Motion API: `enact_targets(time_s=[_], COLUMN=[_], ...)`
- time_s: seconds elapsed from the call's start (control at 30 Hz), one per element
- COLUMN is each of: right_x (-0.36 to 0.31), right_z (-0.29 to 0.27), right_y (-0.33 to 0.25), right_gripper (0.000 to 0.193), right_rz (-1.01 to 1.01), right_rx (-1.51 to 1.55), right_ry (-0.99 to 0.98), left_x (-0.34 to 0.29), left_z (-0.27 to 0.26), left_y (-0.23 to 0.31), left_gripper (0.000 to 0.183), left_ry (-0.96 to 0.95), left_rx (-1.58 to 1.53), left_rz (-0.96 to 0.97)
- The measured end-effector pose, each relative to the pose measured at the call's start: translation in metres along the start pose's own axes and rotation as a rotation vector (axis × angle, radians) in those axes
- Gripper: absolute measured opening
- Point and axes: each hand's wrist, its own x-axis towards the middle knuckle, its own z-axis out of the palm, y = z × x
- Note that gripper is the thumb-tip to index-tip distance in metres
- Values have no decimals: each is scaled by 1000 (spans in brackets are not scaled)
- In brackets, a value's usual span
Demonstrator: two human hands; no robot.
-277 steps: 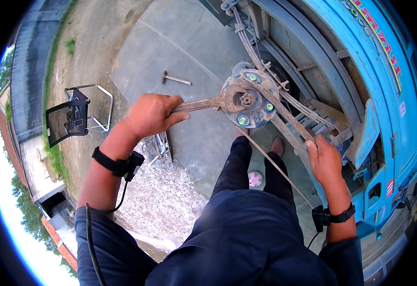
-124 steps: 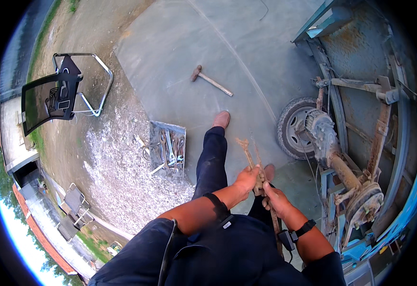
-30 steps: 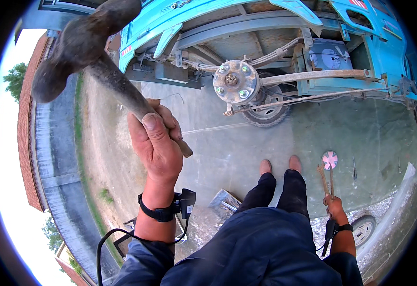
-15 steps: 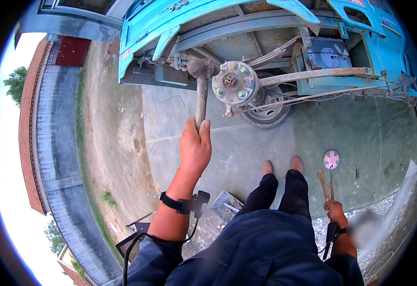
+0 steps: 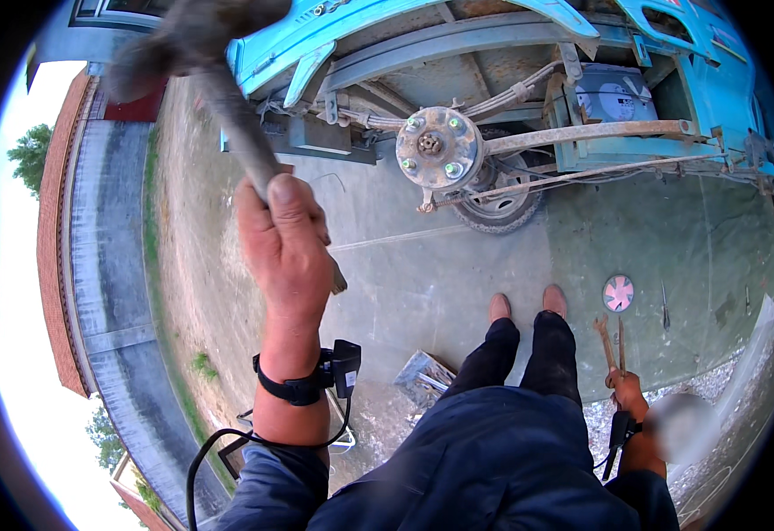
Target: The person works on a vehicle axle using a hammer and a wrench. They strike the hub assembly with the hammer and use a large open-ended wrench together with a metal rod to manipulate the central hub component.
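My left hand (image 5: pixel 288 234) is closed round the wooden handle of a heavy hammer (image 5: pixel 238 119). The hammer is raised at the upper left, its head blurred and partly cut off by the top edge. To its right is a rusty wheel hub (image 5: pixel 440 149) with several studs and no wheel on it, apart from the hammer. Low on the right, my right hand (image 5: pixel 628 391) grips an open-end wrench (image 5: pixel 605 341) together with a thin metal bar (image 5: pixel 620 343); both point away from me.
A blue vehicle (image 5: pixel 352 40) with rusty leaf springs and a rod (image 5: pixel 590 135) spans the top. Behind the hub is a tyre (image 5: pixel 504 217). A pink-and-white disc (image 5: pixel 618 293) and slim tools (image 5: pixel 665 305) lie on the ground. A tray of tools (image 5: pixel 424 379) sits beside my legs.
My left hand has swung the hammer up and to the left, away from the hub, bringing it closer to the camera. My right hand keeps its hold and has barely moved.
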Motion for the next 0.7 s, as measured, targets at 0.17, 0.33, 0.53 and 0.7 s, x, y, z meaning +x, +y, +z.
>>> enact_targets(time_s=[0.17, 0.33, 0.53, 0.7], right_x=[1, -1, 0, 6], right_z=[5, 7, 4, 7], right_y=[-14, -37, -25, -20], right_gripper=[49, 47, 48, 49], right_rz=[-31, -76, -58, -58], right_rx=[16, 81, 45, 23], right_ry=[4, -14, -42, -31], left_x=[-31, -56, -54, -58], left_z=[5, 24, 15, 30], left_y=[-36, -88, -71, -75], left_gripper=[31, 34, 32, 33], left_ry=[1, -369, -220, -334], left_rx=[36, 516, 470, 497], left_rz=[66, -358, -288, -375])
